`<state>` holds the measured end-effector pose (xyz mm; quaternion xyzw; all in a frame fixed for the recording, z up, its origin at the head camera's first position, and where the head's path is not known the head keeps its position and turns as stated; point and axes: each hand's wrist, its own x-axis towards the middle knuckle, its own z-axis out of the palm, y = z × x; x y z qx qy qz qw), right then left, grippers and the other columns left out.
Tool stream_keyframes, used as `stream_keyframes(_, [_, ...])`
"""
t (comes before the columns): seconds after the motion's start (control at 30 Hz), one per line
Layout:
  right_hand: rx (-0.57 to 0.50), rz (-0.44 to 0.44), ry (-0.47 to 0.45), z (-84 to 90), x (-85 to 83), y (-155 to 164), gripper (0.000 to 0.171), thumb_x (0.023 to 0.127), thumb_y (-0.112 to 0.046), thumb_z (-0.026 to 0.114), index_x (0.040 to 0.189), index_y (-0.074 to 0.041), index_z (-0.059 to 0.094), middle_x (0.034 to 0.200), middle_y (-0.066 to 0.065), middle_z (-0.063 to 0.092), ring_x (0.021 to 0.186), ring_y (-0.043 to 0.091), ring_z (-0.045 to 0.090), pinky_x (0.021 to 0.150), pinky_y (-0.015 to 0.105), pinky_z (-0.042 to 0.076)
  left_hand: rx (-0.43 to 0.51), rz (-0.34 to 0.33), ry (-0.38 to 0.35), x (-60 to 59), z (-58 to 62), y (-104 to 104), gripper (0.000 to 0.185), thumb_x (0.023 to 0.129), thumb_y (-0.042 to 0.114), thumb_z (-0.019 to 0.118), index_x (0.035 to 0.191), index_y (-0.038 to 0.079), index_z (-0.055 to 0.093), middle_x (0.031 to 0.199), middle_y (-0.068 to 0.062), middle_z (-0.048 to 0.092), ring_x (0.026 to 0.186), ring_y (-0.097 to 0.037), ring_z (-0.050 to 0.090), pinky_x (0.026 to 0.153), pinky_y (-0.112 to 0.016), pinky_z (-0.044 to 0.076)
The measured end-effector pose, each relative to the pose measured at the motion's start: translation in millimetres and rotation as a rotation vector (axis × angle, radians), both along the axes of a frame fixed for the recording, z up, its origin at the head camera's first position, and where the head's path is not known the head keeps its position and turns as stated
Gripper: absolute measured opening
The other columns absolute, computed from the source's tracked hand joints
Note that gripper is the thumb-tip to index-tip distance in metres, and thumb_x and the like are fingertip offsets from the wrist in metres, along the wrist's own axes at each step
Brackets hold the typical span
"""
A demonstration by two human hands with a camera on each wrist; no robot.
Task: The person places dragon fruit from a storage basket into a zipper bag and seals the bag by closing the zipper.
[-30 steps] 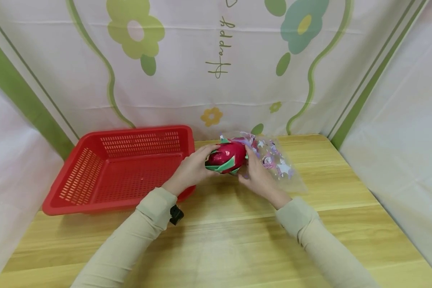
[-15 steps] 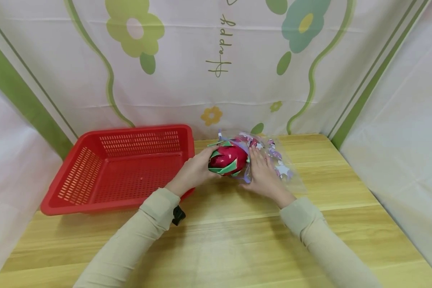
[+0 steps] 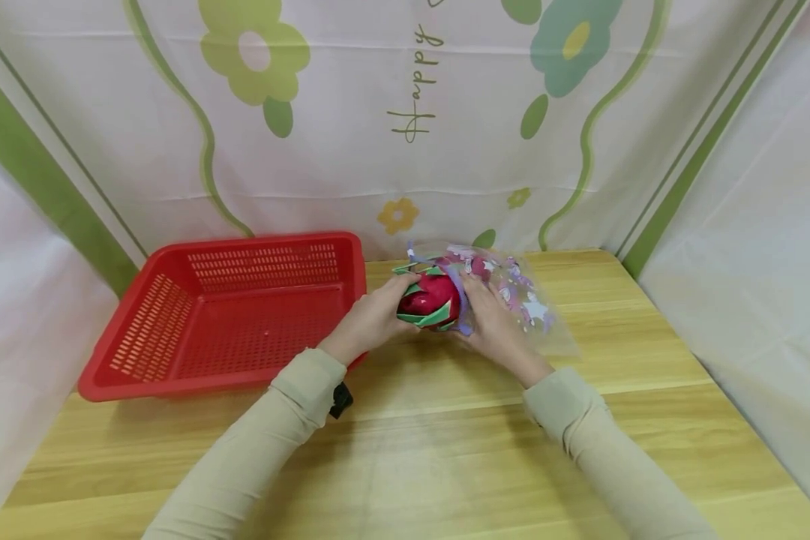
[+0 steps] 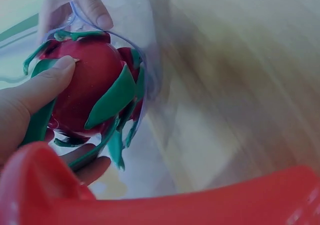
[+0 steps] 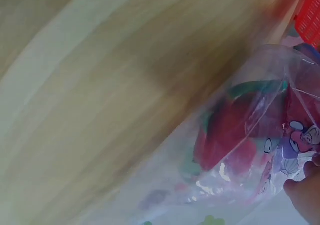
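Observation:
A red dragon fruit (image 3: 429, 299) with green scales sits partly inside the mouth of a clear printed plastic bag (image 3: 523, 307) on the wooden table (image 3: 445, 450). My left hand (image 3: 373, 321) grips the fruit (image 4: 92, 87) from the left, thumb on top and fingers beneath. My right hand (image 3: 489, 319) pinches the bag's rim around the fruit's right side. In the right wrist view the fruit (image 5: 235, 132) shows through the bag (image 5: 260, 150) film.
A red perforated basket (image 3: 223, 315) stands on the table to the left, its rim (image 4: 200, 205) close under my left hand. A flowered curtain hangs behind, and white cloth walls close in both sides.
The fruit has slid further right into the bag's mouth. My right hand has drawn the bag's rim further over it.

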<state>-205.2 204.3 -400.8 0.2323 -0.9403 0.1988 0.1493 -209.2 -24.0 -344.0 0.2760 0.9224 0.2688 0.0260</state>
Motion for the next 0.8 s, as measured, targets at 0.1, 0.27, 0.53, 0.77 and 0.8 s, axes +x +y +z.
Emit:
stream_keyframes(0.1, [0.023,0.028,0.019,0.9,0.7,-3.0,0.093,0.075,-0.026,0.081,0.147,0.0,0.028,0.152,0.019,0.036,0.138,0.036,0.038,0.115,0.056,0.027,0.005,0.013,-0.022,-1.7,-2.8,1.3,0.081,0.076,0.021,0.08,0.144,0.011,0.037,0.14,-0.011,0.049,0.124,-0.027,0.053,0.1,-0.042,0.05])
stream_keyframes(0.27, [0.029,0.045,0.018,-1.4,1.2,-5.8,0.093,0.076,-0.027,0.081,0.147,0.001,0.027,0.153,0.018,0.033,0.14,0.035,0.037,0.117,0.055,0.025,0.034,0.037,-0.055,-4.4,-5.8,1.2,0.081,0.076,0.02,0.081,0.145,0.012,0.038,0.139,-0.015,0.048,0.123,-0.03,0.054,0.101,-0.044,0.049])
stream_keyframes(0.53, [-0.006,0.006,-0.012,-3.3,1.1,-11.3,0.098,0.075,-0.029,0.081,0.149,0.0,0.023,0.153,0.018,0.033,0.142,0.033,0.034,0.116,0.054,0.026,0.218,0.13,-0.104,-6.3,-4.8,4.7,0.065,0.081,0.022,0.076,0.137,0.008,0.048,0.132,-0.014,0.053,0.117,-0.027,0.054,0.1,-0.041,0.049])
stream_keyframes(0.77, [-0.021,-0.011,0.034,-7.3,3.4,-15.0,0.096,0.074,-0.027,0.083,0.147,0.002,0.027,0.153,0.02,0.033,0.138,0.035,0.039,0.115,0.051,0.031,0.319,0.168,-0.095,-3.9,-6.0,7.5,0.049,0.083,0.021,0.074,0.123,0.003,0.053,0.124,-0.014,0.057,0.115,-0.027,0.053,0.096,-0.04,0.05])
stream_keyframes(0.8, [-0.022,-0.01,0.047,-7.9,3.5,-15.6,0.096,0.074,-0.027,0.083,0.147,0.002,0.028,0.152,0.021,0.034,0.137,0.036,0.04,0.114,0.051,0.032,0.317,0.169,-0.092,-3.5,-6.4,7.9,0.047,0.083,0.022,0.073,0.121,0.004,0.053,0.123,-0.013,0.058,0.114,-0.027,0.053,0.095,-0.04,0.05])
